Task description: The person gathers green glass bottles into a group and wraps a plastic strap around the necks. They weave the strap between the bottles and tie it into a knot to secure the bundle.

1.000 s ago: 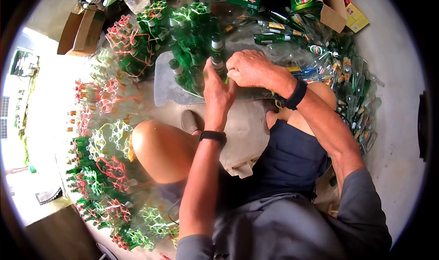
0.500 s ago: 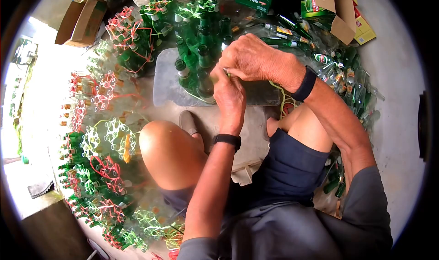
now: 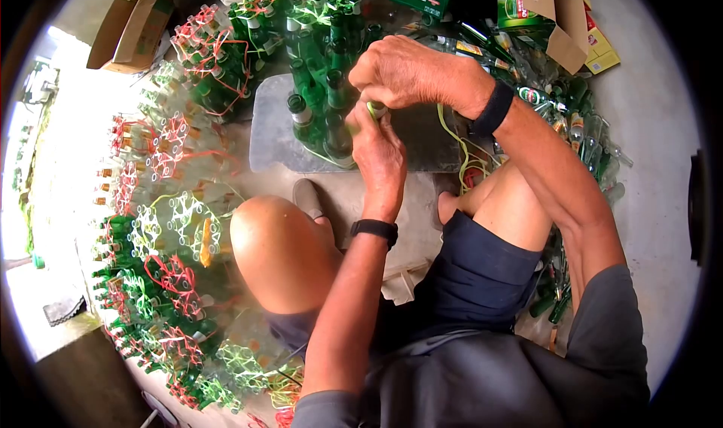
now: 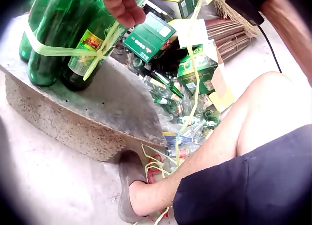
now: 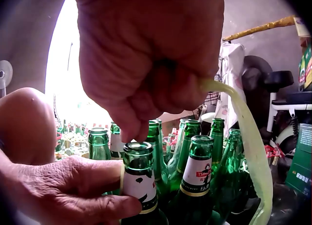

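Right wrist view: left hand grips near bottle high up, seemingly to steady it; right hand, curled above, holds strap, which droops right.

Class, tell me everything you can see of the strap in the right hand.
The strap is a long, flat, pale yellow-green ribbon, apparently plastic. The right hand grips it; from there it arches out and hangs slack beside the green bottles. Where it ends is unclear.
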`<action>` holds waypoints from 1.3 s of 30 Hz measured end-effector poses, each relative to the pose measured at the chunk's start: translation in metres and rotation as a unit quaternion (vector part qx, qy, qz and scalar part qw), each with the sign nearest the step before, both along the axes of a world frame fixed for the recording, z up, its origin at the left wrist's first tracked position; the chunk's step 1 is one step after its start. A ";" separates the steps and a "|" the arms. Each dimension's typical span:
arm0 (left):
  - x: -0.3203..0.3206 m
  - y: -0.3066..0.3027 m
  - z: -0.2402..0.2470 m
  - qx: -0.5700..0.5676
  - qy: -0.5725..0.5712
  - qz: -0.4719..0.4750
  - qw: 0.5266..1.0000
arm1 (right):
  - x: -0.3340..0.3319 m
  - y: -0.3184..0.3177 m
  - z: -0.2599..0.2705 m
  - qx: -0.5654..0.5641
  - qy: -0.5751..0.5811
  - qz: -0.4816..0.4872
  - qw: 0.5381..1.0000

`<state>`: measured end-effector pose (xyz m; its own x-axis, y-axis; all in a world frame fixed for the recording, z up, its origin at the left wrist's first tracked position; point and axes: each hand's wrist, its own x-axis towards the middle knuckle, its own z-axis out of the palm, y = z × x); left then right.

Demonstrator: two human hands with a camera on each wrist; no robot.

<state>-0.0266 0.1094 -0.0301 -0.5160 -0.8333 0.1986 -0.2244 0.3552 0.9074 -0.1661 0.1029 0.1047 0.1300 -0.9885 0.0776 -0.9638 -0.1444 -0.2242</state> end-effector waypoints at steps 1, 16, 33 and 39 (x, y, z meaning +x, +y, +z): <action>-0.001 -0.001 -0.006 0.000 0.000 0.000 1.000 | -0.004 -0.003 -0.002 0.007 -0.001 0.000 1.000; 0.002 -0.003 0.002 -0.044 0.027 -0.001 0.999 | -0.022 0.018 -0.034 -0.008 -0.084 -0.087 0.993; 0.003 -0.004 0.005 -0.066 0.046 0.003 0.997 | 0.033 0.068 -0.046 -0.041 -0.028 -0.204 0.978; 0.005 -0.003 0.005 -0.074 0.045 0.011 0.996 | 0.052 0.081 -0.056 -0.046 0.043 -0.200 0.978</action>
